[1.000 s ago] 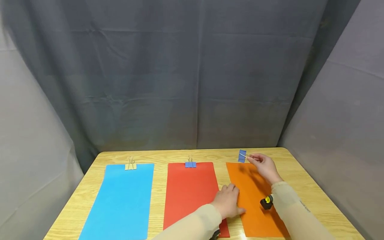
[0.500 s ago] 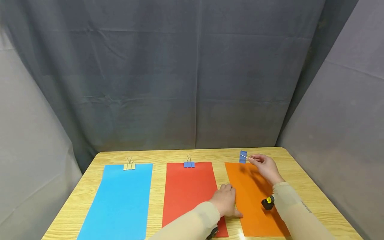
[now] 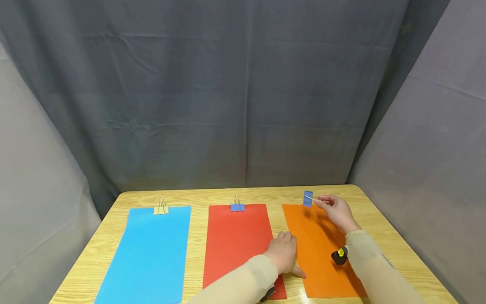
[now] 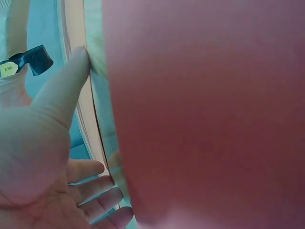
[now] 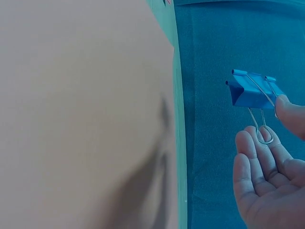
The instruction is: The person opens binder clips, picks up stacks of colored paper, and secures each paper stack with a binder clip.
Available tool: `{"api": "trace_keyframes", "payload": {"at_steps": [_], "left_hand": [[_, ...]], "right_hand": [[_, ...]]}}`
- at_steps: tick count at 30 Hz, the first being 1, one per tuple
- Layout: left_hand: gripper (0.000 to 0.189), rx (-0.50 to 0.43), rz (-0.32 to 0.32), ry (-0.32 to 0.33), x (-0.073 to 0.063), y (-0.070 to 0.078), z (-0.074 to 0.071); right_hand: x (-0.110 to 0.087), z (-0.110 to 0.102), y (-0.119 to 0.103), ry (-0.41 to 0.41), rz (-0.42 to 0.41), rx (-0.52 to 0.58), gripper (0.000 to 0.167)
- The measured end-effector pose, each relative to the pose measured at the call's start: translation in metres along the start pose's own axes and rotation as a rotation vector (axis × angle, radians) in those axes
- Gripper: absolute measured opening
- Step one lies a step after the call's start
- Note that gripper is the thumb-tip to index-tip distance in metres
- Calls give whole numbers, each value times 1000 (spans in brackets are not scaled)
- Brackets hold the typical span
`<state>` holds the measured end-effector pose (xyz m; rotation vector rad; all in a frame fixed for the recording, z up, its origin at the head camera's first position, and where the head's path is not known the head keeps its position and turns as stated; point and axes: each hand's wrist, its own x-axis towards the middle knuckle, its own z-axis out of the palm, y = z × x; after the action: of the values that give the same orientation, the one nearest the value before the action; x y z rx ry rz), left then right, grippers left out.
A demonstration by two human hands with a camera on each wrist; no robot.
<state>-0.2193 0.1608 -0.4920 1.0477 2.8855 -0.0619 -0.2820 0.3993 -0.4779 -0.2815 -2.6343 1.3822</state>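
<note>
My right hand [image 3: 336, 212] pinches the wire handles of a blue binder clip [image 3: 308, 198], held just above the top edge of an orange sheet [image 3: 315, 270]. In the right wrist view, the binder clip [image 5: 252, 93] has its handles between the thumb and the fingers of the right hand [image 5: 276, 191]. My left hand [image 3: 282, 254] rests by the gap between a red sheet [image 3: 235, 245] and the orange one, its thumb at the orange sheet's left edge. The left wrist view shows the left hand [image 4: 38, 157] with its fingers stretched out along a sheet's edge.
A second blue binder clip [image 3: 237, 207] grips the red sheet's top edge. A yellow binder clip [image 3: 161, 210] sits on the top of a blue sheet [image 3: 148, 257] at the left. Grey curtains [image 3: 182, 97] stand behind the wooden table [image 3: 205, 197].
The right hand has shifted slightly right over the orange sheet with the blue binder clip still pinched. The left hand has barely moved. The head view has drifted a little.
</note>
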Motion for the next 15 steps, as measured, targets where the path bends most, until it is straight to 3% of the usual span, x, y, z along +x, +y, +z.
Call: {"api": "trace_keyframes", "payload": {"at_steps": [15], "left_hand": [[102, 67, 0, -10, -1, 3, -4]], "right_hand": [[-3, -4, 3, 1, 24, -4, 57]]}}
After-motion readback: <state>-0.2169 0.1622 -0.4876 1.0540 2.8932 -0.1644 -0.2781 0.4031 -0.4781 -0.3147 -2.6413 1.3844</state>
